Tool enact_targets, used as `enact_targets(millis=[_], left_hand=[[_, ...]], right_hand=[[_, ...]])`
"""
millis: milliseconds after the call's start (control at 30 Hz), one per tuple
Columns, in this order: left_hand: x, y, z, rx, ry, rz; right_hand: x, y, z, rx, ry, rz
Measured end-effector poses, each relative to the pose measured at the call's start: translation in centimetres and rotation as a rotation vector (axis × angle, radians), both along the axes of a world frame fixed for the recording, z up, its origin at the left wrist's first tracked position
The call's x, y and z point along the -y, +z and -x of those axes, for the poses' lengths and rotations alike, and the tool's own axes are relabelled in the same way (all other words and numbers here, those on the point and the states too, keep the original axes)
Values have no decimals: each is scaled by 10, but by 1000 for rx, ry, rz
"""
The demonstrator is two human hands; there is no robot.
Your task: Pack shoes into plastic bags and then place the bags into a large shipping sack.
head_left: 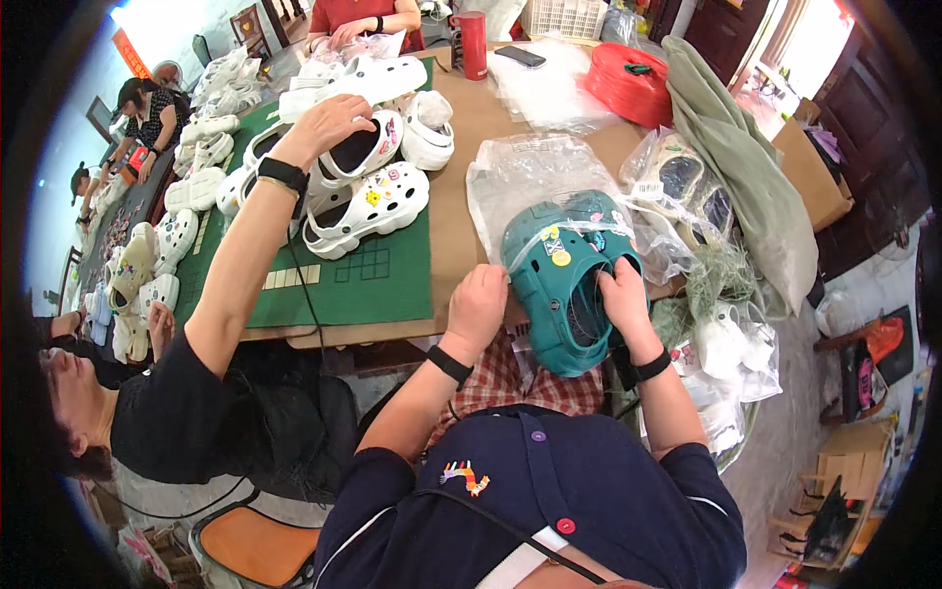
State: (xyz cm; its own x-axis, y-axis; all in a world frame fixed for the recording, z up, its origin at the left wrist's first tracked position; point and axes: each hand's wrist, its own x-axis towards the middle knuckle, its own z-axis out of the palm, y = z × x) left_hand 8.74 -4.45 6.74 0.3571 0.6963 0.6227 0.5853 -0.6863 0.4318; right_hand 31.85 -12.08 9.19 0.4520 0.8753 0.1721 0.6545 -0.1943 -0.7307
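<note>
A pair of dark green clogs [539, 302] with small charms sits at the table's front edge, toes pointing away from me. Their toes are inside a clear plastic bag [502, 191] that lies flat beyond them. My left hand [477, 308] is closed in a pinch at the bag's left edge, beside the clogs. On the other side, my right hand [625, 302] grips the clogs, its thumb inside a shoe opening. Its other fingers are mostly hidden.
White clogs [378, 201] crowd a green mat [383, 260] at left, where a co-worker's arm [240, 250] reaches over. Bagged shoes [679, 182] lie to the right. Farther back are a red twine roll [628, 83], a phone [520, 56] and a red cup [471, 46].
</note>
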Motion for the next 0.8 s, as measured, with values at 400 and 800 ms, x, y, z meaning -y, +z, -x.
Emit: enact_targets(millis=[400, 800], left_hand=[[0, 19, -5, 66, -217, 207], [-11, 47, -14, -121, -103, 582]], right_hand=[[2, 15, 20, 167, 83, 140], [0, 5, 31, 233, 138, 94]])
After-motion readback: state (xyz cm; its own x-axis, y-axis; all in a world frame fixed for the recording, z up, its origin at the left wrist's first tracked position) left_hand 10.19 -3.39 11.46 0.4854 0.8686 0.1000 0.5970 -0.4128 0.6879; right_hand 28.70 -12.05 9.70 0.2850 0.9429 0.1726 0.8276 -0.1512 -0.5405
